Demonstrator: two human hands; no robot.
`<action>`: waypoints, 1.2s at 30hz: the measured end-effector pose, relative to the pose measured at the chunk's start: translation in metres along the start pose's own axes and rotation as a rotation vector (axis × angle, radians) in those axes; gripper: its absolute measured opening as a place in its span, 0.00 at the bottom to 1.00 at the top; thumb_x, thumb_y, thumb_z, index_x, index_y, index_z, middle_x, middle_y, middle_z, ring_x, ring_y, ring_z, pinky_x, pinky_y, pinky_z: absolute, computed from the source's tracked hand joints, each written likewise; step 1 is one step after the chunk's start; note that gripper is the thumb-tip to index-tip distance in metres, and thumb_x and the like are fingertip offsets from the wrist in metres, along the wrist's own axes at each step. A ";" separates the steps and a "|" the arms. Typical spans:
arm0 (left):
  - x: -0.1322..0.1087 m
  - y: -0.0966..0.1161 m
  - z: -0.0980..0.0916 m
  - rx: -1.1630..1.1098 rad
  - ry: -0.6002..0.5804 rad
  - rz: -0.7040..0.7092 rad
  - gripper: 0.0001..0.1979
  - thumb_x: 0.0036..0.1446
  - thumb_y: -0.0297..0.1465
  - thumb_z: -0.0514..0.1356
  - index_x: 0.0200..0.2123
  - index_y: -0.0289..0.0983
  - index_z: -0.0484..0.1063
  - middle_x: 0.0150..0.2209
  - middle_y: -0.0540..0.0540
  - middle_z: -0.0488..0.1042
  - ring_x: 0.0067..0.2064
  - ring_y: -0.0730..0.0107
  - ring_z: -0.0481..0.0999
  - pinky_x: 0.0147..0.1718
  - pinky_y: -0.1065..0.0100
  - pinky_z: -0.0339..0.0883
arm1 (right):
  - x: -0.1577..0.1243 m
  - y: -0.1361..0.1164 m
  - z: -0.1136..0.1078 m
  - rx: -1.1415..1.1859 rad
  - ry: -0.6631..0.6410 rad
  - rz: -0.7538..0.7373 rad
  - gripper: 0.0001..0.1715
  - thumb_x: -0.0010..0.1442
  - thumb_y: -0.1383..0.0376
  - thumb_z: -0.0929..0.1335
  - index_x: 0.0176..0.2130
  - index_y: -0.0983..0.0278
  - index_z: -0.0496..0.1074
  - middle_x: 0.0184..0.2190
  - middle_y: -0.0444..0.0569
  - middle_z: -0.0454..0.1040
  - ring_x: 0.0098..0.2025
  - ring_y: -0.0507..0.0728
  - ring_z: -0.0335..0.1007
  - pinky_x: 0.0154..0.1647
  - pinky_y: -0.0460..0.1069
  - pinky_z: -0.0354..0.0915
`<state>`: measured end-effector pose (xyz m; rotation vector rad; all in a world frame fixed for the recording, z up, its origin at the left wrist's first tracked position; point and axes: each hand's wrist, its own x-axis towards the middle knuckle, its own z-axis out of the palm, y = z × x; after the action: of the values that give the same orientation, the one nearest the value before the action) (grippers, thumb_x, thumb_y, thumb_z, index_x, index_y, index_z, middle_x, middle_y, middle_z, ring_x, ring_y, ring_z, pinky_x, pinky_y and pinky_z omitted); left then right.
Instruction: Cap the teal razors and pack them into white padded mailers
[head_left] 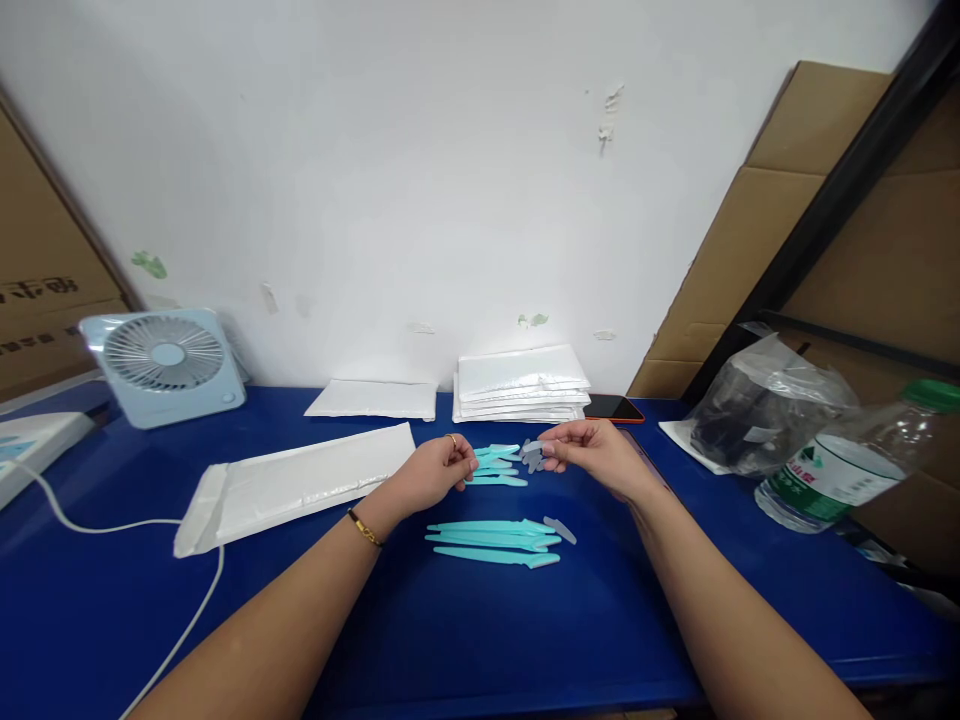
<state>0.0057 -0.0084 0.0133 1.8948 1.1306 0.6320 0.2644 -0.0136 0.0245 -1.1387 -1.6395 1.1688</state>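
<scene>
My left hand is closed around the handles of several turquoise plastic razors, held just above the blue table. My right hand pinches the grey caps at their tips. A second small bundle of turquoise razors lies on the table in front of my hands, one grey cap showing at its right end.
An open white padded mailer lies to the left, more mailers stacked by the wall. A small blue fan with a white cable stands far left. A phone, a plastic bag and a water bottle sit on the right.
</scene>
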 end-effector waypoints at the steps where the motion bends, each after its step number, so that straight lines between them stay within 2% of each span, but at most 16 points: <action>1: 0.000 0.000 0.000 -0.003 0.001 -0.001 0.12 0.54 0.41 0.52 0.31 0.37 0.63 0.29 0.51 0.71 0.28 0.72 0.71 0.28 0.72 0.62 | 0.000 -0.001 0.001 0.005 0.018 -0.005 0.20 0.48 0.55 0.71 0.35 0.69 0.74 0.22 0.50 0.76 0.25 0.54 0.72 0.28 0.48 0.67; 6: 0.000 -0.001 -0.001 -0.006 -0.005 0.009 0.12 0.53 0.41 0.53 0.32 0.37 0.64 0.29 0.50 0.71 0.29 0.72 0.71 0.29 0.71 0.62 | -0.001 -0.005 0.008 0.034 0.082 0.003 0.18 0.49 0.54 0.70 0.28 0.69 0.72 0.19 0.48 0.73 0.21 0.51 0.69 0.22 0.45 0.63; 14: 0.001 0.003 0.004 -0.007 -0.024 0.051 0.11 0.54 0.39 0.52 0.32 0.37 0.64 0.28 0.51 0.71 0.28 0.73 0.71 0.28 0.72 0.62 | 0.002 0.005 0.026 0.046 -0.024 0.031 0.19 0.49 0.53 0.70 0.30 0.68 0.72 0.23 0.47 0.74 0.21 0.50 0.69 0.22 0.45 0.63; 17: 0.002 0.002 0.005 0.173 0.065 0.068 0.10 0.55 0.38 0.51 0.32 0.38 0.66 0.27 0.51 0.70 0.29 0.71 0.69 0.27 0.71 0.61 | 0.003 0.008 0.028 -0.077 -0.067 0.044 0.20 0.51 0.52 0.68 0.32 0.67 0.73 0.20 0.47 0.73 0.22 0.51 0.69 0.23 0.45 0.62; 21: 0.000 0.002 0.003 0.420 0.244 0.125 0.11 0.53 0.36 0.55 0.39 0.39 0.69 0.36 0.47 0.72 0.39 0.65 0.69 0.36 0.67 0.61 | -0.003 0.003 0.012 -0.365 -0.092 0.079 0.20 0.48 0.53 0.70 0.36 0.66 0.73 0.21 0.45 0.72 0.22 0.50 0.67 0.22 0.44 0.61; 23: -0.003 0.005 0.003 0.447 0.184 0.159 0.13 0.50 0.37 0.58 0.39 0.40 0.70 0.38 0.47 0.71 0.40 0.65 0.69 0.37 0.68 0.61 | -0.010 -0.003 0.001 -0.505 -0.237 0.077 0.19 0.43 0.55 0.73 0.33 0.65 0.73 0.22 0.43 0.71 0.22 0.50 0.65 0.21 0.43 0.58; 25: -0.007 0.009 0.004 0.439 0.027 0.182 0.13 0.49 0.40 0.59 0.36 0.41 0.71 0.36 0.48 0.71 0.37 0.67 0.70 0.33 0.70 0.61 | -0.017 -0.009 -0.005 -0.620 -0.419 0.079 0.18 0.38 0.58 0.74 0.31 0.64 0.74 0.22 0.42 0.70 0.23 0.50 0.64 0.20 0.43 0.57; 27: -0.011 0.013 0.006 0.444 -0.127 0.178 0.13 0.46 0.42 0.60 0.33 0.41 0.73 0.33 0.50 0.72 0.33 0.69 0.70 0.28 0.72 0.60 | -0.021 -0.012 -0.005 -0.710 -0.514 0.080 0.18 0.36 0.60 0.75 0.29 0.64 0.73 0.22 0.42 0.70 0.24 0.50 0.65 0.20 0.42 0.57; 29: -0.013 0.015 0.009 0.460 -0.226 0.130 0.12 0.46 0.41 0.60 0.31 0.41 0.73 0.29 0.51 0.72 0.29 0.71 0.69 0.24 0.73 0.57 | -0.023 -0.013 -0.001 -0.777 -0.507 0.072 0.14 0.37 0.63 0.73 0.28 0.64 0.72 0.23 0.42 0.71 0.24 0.50 0.65 0.20 0.42 0.57; 31: -0.013 0.014 0.009 0.477 -0.251 0.078 0.09 0.48 0.39 0.59 0.29 0.40 0.73 0.27 0.51 0.73 0.27 0.73 0.68 0.21 0.73 0.55 | -0.022 -0.012 0.003 -0.825 -0.456 0.058 0.10 0.39 0.67 0.71 0.27 0.64 0.72 0.23 0.42 0.71 0.24 0.50 0.65 0.20 0.42 0.57; 36: -0.008 0.008 0.007 0.516 -0.110 0.056 0.08 0.50 0.38 0.57 0.28 0.40 0.72 0.26 0.51 0.73 0.27 0.71 0.68 0.22 0.72 0.54 | -0.016 -0.009 0.006 -0.885 -0.300 0.006 0.07 0.40 0.72 0.65 0.25 0.64 0.71 0.24 0.44 0.72 0.24 0.50 0.64 0.21 0.43 0.55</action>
<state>0.0105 -0.0199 0.0162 2.3686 1.2544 0.2712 0.2610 -0.0316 0.0301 -1.5303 -2.5054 0.6088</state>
